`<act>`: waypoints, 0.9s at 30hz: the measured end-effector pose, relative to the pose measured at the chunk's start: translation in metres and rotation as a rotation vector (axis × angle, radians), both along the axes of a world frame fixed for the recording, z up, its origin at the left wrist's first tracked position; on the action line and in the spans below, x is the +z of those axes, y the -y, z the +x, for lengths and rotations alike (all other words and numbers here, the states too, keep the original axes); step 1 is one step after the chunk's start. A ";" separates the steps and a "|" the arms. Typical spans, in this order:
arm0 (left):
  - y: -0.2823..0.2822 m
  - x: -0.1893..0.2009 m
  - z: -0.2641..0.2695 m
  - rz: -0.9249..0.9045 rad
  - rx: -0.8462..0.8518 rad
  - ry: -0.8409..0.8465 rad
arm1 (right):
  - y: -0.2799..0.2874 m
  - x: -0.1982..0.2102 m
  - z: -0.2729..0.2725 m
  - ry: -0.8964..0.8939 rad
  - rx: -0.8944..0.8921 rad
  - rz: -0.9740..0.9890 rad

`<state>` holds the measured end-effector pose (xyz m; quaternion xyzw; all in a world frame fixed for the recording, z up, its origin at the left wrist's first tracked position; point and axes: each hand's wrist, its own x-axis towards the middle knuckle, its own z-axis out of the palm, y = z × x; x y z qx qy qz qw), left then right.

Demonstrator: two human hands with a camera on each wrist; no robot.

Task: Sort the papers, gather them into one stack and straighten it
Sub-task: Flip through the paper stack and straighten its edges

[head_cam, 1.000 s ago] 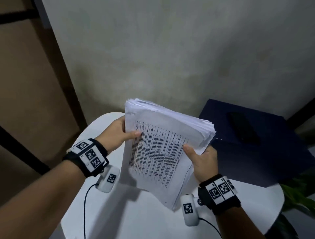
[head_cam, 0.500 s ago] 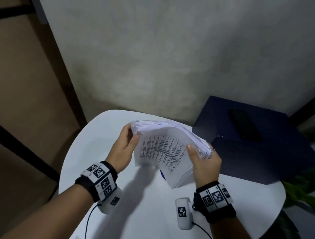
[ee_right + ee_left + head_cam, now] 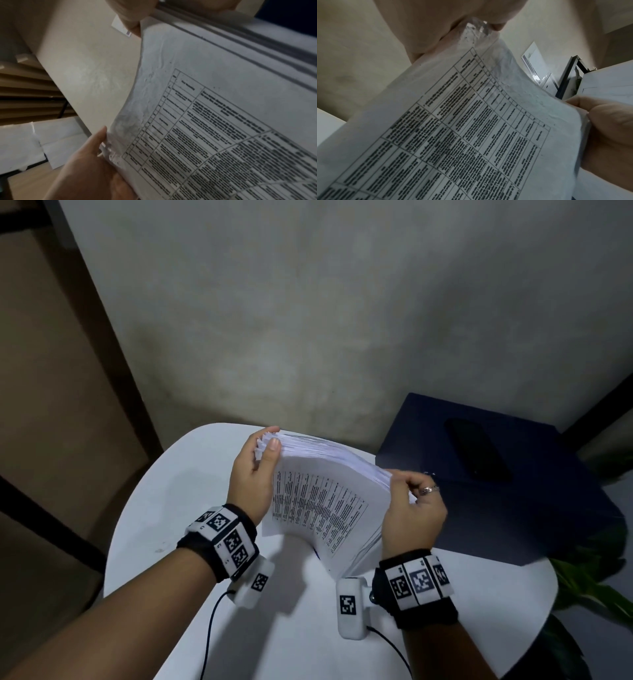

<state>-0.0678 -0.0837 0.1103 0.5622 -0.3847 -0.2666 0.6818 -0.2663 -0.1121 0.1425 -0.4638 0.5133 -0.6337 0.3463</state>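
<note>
- A thick stack of printed papers (image 3: 325, 494) is held on edge above the round white table (image 3: 164, 508), between the two hands; its lower corner is seen close to the tabletop, but contact cannot be confirmed.
- The facing sheet is printed with a ruled table of text; it is bowed outward between the grips, and its margin is wrinkled in the right wrist view.
- Handling, judged: the stack is taken to be fairly heavy for paper, yet limp across its face. Single sheets are expected to slide against each other, so a loose hold is likely to let the block fan or spill.
- Uneven sheet edges are seen along the top, beyond both grips; straightening is judged not yet done.
- Best hold, judged: the two opposite side edges, with palms flat against them, so the block can be tapped down on the table.
- Left hand (image 3: 251, 479): the left side edge is gripped, thumb laid on the facing sheet near the top corner, fingers wrapped behind the stack. The hand is closed firmly around the paper.
- Right hand (image 3: 412, 508): the right side edge is pinched, the fingers, one with a ring, curled over the upper corner. It is closed on the stack likewise.
- To the right of the right-hand grip, a dark blue box (image 3: 496, 484) is noted on the table, with a black phone-like object (image 3: 478, 448) lying on it.
</note>
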 end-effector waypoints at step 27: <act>-0.015 -0.015 0.032 0.059 -0.330 -0.115 | 0.000 -0.006 0.001 0.016 0.210 0.022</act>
